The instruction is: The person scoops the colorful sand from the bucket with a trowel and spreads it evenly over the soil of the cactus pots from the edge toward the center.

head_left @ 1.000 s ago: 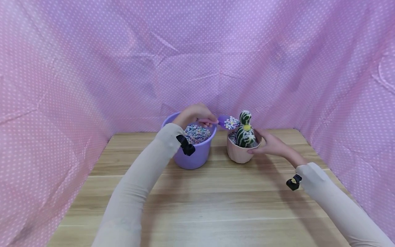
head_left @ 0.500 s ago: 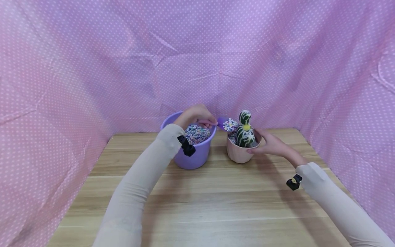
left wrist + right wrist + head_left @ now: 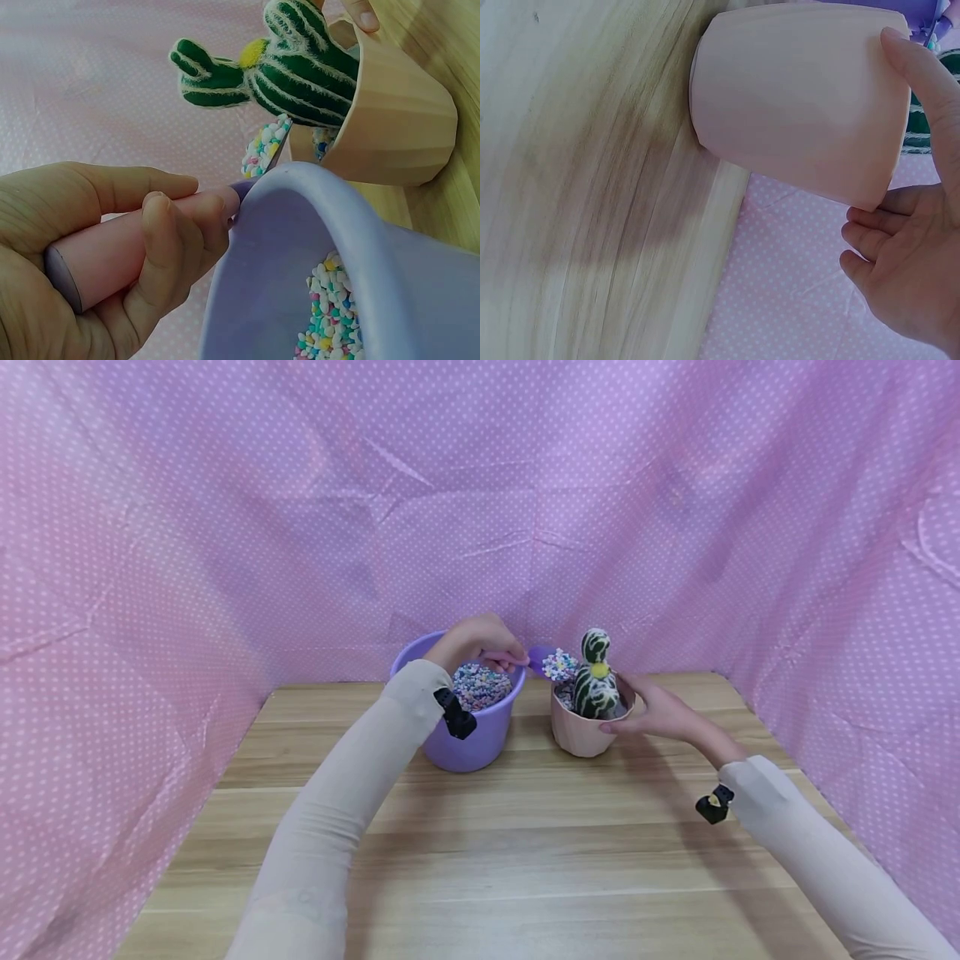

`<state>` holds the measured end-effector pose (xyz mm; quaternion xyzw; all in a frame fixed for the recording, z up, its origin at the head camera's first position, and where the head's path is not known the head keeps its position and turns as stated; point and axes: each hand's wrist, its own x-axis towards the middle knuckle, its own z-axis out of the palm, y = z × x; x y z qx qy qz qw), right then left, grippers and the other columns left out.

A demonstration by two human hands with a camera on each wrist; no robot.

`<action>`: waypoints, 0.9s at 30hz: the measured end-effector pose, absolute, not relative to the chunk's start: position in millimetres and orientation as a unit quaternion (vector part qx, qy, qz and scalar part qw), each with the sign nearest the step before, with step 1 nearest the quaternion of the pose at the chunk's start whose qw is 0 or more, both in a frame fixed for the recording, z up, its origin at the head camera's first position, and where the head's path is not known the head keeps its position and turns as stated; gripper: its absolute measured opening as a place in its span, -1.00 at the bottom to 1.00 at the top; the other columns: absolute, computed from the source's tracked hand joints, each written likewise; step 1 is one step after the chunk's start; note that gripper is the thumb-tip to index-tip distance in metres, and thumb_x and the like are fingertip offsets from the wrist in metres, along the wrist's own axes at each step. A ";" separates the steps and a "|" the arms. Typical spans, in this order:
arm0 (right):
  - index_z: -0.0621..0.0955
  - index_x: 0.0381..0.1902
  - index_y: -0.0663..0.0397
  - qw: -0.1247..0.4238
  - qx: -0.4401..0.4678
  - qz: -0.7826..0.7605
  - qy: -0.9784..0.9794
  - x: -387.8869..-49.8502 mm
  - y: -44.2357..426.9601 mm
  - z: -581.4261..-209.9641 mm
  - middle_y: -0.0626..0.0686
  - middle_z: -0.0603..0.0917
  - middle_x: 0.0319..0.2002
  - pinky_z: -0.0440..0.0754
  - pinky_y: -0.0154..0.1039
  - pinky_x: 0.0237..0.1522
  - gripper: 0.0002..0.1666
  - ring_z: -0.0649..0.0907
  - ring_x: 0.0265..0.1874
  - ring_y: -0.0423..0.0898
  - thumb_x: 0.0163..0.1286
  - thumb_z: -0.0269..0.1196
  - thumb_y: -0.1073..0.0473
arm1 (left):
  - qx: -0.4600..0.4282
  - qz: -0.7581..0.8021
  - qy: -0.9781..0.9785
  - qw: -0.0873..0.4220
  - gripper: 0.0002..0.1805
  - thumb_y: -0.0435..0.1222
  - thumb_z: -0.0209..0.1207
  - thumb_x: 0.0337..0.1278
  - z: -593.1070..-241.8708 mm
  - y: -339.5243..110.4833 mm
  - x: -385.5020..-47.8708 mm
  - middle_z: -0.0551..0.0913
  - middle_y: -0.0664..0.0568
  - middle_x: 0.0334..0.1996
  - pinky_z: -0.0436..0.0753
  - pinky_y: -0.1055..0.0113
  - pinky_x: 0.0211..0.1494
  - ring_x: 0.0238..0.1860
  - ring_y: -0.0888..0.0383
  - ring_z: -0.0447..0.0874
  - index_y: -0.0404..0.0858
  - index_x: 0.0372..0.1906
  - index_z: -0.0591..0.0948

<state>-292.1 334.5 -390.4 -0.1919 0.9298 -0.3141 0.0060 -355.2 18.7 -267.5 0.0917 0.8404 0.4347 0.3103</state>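
The left hand (image 3: 483,639) grips the pink handle (image 3: 112,251) of a small purple shovel (image 3: 537,658) above the right rim of the purple bucket (image 3: 468,743). Pastel pellets (image 3: 560,665) are heaped on its blade, beside the green and white cactus (image 3: 596,693) and over the left edge of a peach pot (image 3: 581,737). With thumb and fingers at the rim, the right hand (image 3: 660,710) holds that pot from the right. The cactus stands upright in it, a yellow tuft (image 3: 253,52) at its middle. More pellets (image 3: 330,315) lie inside the bucket.
Bucket and pot stand near the back of a wooden table (image 3: 525,860), a narrow gap between them. A pink dotted cloth (image 3: 480,510) hangs behind the table and along both sides. Black wrist cameras sit on both sleeves.
The shovel blade has moved slightly left and tilted compared with a second ago, its pellets still on it. The right hand and the pot have stayed in place.
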 end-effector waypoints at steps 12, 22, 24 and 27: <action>0.15 0.61 0.12 0.012 -0.173 -0.303 0.937 -285.7 332.0 -386.7 0.27 0.33 0.51 0.28 0.33 0.45 0.27 0.36 0.46 0.28 0.13 0.55 -0.20 | 0.096 0.417 0.849 0.310 -0.72 -0.40 0.27 0.31 -265.8 20.7 -354.4 0.68 -0.06 -0.53 0.64 0.50 -0.40 -0.62 0.24 0.55 -0.52 0.01 0.67; 0.17 0.60 0.12 0.008 -0.172 -0.295 0.940 -286.2 332.4 -389.2 0.24 0.39 0.47 0.32 0.30 0.43 0.27 0.41 0.43 0.23 0.13 0.53 -0.25 | 0.099 0.423 0.848 0.304 -0.73 -0.42 0.27 0.28 -265.2 21.6 -352.0 0.72 -0.19 -0.34 0.67 0.46 -0.30 -0.59 0.23 0.57 -0.53 -0.01 0.69; 0.18 0.59 0.13 0.005 -0.173 -0.297 0.939 -286.0 331.9 -389.9 0.24 0.40 0.47 0.33 0.29 0.43 0.27 0.41 0.43 0.23 0.13 0.53 -0.24 | 0.100 0.421 0.850 0.301 -0.73 -0.42 0.27 0.27 -265.8 22.2 -352.4 0.73 -0.18 -0.36 0.69 0.46 -0.32 -0.59 0.23 0.58 -0.53 -0.02 0.69; 0.19 0.59 0.15 0.003 -0.173 -0.297 0.939 -285.4 331.6 -390.4 0.25 0.41 0.46 0.33 0.30 0.42 0.27 0.42 0.42 0.23 0.12 0.54 -0.24 | 0.100 0.419 0.852 0.296 -0.75 -0.43 0.28 0.25 -266.4 23.3 -352.6 0.74 -0.19 -0.35 0.70 0.45 -0.34 -0.61 0.22 0.59 -0.52 -0.04 0.70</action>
